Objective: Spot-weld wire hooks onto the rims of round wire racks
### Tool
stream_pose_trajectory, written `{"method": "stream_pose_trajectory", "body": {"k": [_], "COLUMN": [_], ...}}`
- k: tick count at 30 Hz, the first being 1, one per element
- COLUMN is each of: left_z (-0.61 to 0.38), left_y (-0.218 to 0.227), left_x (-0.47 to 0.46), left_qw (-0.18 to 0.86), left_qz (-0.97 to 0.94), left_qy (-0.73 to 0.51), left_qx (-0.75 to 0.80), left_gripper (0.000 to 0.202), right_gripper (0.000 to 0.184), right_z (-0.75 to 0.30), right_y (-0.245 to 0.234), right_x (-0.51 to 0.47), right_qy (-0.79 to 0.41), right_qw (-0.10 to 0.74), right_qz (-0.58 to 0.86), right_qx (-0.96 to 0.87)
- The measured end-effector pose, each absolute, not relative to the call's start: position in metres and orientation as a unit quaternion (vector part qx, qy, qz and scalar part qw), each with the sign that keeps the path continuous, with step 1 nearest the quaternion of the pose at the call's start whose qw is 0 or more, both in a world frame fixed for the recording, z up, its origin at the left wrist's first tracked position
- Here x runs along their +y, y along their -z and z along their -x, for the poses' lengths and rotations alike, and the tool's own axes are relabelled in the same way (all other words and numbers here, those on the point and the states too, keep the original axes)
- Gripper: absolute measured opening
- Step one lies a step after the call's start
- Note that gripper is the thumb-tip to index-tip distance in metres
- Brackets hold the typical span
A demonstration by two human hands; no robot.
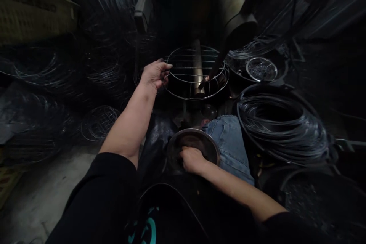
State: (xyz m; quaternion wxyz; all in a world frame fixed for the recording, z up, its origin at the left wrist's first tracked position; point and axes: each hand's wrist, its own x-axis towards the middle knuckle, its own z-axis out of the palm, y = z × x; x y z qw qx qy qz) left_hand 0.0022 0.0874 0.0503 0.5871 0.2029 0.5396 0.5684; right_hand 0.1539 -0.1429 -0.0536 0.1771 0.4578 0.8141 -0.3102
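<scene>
A round wire rack of stacked rings and cross wires stands ahead of me on a metal post. My left hand curls around the rack's left rim. My right hand reaches down into a shallow steel bowl resting on my lap, beside my denim-covered leg. Its fingertips are hidden by the bowl's contents and the shadow, so I cannot tell what they touch. A dark rod slants down into the rack from the right.
A large coil of wire lies to my right. A wire ring sits in a dark tub at the back right. Heaps of wire frames fill the left side. A cardboard box stands top left, above a concrete floor.
</scene>
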Motion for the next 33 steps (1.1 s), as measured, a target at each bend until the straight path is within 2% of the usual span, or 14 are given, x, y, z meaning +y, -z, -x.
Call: {"method": "stream_pose_trajectory", "body": {"k": [11, 22, 25, 30, 33], "left_z": [-0.002, -0.002, -0.003, -0.002, -0.003], "left_y": [-0.046, -0.047, -0.047, -0.05, -0.053], "left_x": [0.087, 0.085, 0.084, 0.076, 0.066], "left_qw": [0.575, 0.572, 0.561, 0.537, 0.538], "left_qz": [-0.222, -0.227, -0.233, -0.237, -0.227], "left_qy": [-0.57, -0.577, -0.58, -0.597, -0.61], "left_qx": [0.544, 0.537, 0.543, 0.547, 0.536], "left_gripper": [0.056, 0.045, 0.04, 0.036, 0.038], "right_gripper": [0.028, 0.03, 0.03, 0.023, 0.016], "right_z": [-0.153, -0.169, -0.174, -0.2, -0.217], "right_y": [0.048, 0.038, 0.041, 0.028, 0.0], "right_x": [-0.142, -0.143, -0.145, -0.133, -0.105], "right_qy": [0.332, 0.381, 0.453, 0.603, 0.574], "right_qw": [0.206, 0.135, 0.059, -0.146, -0.319], "right_qz": [-0.463, -0.47, -0.474, -0.497, -0.485], "right_qx": [0.796, 0.785, 0.753, 0.606, 0.577]}}
